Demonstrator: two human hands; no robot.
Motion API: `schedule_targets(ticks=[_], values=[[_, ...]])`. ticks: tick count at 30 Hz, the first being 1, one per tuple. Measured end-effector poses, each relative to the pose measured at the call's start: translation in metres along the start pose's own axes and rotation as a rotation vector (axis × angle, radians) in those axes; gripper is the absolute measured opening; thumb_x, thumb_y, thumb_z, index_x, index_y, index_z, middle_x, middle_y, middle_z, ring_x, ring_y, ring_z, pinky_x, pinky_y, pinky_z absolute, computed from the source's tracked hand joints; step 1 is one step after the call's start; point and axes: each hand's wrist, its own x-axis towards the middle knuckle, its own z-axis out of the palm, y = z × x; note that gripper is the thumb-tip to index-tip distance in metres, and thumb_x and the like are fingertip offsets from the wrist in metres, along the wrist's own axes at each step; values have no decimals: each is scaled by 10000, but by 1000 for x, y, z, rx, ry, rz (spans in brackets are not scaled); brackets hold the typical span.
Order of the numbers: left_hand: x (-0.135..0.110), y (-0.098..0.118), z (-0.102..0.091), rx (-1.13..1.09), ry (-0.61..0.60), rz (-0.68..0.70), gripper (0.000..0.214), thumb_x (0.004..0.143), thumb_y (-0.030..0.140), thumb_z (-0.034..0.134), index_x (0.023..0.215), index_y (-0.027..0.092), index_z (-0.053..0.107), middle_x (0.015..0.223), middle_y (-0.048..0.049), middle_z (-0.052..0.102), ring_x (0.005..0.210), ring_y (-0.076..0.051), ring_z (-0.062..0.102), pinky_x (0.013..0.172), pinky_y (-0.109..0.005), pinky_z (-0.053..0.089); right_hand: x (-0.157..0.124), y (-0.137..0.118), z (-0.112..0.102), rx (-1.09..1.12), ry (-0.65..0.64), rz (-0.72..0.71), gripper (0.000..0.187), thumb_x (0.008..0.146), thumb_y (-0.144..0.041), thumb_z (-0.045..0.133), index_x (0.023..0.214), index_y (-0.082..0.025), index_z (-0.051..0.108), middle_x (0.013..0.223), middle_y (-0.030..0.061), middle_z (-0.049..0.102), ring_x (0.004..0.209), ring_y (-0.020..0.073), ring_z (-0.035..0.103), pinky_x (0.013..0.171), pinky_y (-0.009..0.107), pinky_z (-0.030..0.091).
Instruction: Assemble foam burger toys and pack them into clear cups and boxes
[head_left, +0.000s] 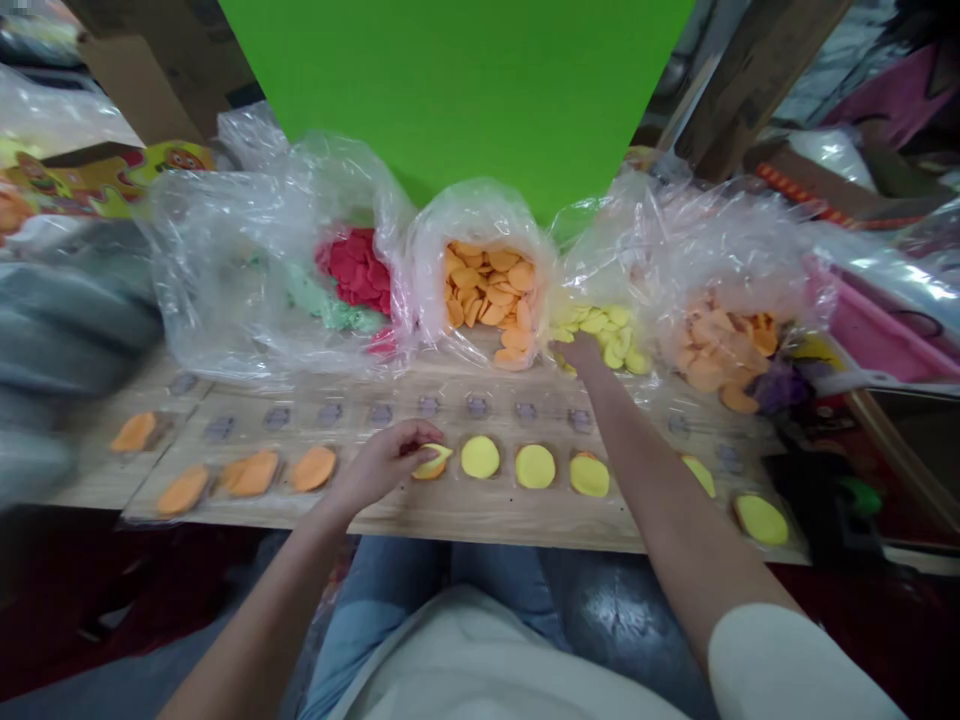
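While the left hand (381, 462) pinches a yellow disc (433, 461) | right hand (583, 355): fingers hidden among yellow discs (606, 335)

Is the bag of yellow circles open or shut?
Open: the right hand reaches into the clear plastic bag, touching the yellow discs.

Discs (487, 285) in bags (480, 215) behind a board (465, 518)

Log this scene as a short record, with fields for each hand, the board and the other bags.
Left hand: on a yellow disc lying over an orange disc
Right hand: among pale yellow discs in a clear plastic bag
Board: wooden board holding a row of discs
Other bags: deep orange discs; red discs; green discs
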Motion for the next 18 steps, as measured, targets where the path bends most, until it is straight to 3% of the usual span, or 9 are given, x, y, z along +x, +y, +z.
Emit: schedule_targets(ticks=[2,6,11,13,15,18], values=[[1,-1,-1,7,19,8,310,791,369,489,1035,190,559,953,-57,658,808,-183,619,675,-287,482,-3,-2,0,-36,21,10,324,689,-325,609,937,-118,588,917,134,617,883,259,580,719,325,443],[4,-5,3,289,101,15,231,773,290,507,969,210,598,953,-51,660,878,-213,608,787,-349,463,-15,-4,0,-63,90,-34,345,732,-255,553,1039,-100,536,978,159,594,946,276,553,799,364,412],[-15,-9,20,526,300,163,330,810,331,489,1109,210,561,1202,-106,557,1110,-252,505,943,-416,377,-28,2,-3,-30,172,-110,291,765,-265,516,1020,-125,527,979,133,585,945,254,536,829,371,394],[-29,-13,27,646,308,242,404,816,372,491,1183,207,518,1292,-125,499,1194,-269,442,1007,-465,297,-30,5,-5,100,200,-137,273,750,-306,539,969,-142,536,945,98,594,903,227,539,819,353,404],[-41,-15,30,679,239,262,476,804,399,509,1242,213,473,1340,-129,455,1252,-286,379,1057,-523,159,-32,8,-9,369,222,-117,285,723,-329,568,938,-147,530,913,73,600,862,203,545,792,335,426],[-44,-8,30,516,278,229,495,786,414,533,1238,221,478,1334,-119,465,1281,-290,332,1071,-538,49,-36,8,-22,659,230,-59,291,766,-344,502,970,-136,501,893,67,616,801,171,571,696,298,468]])
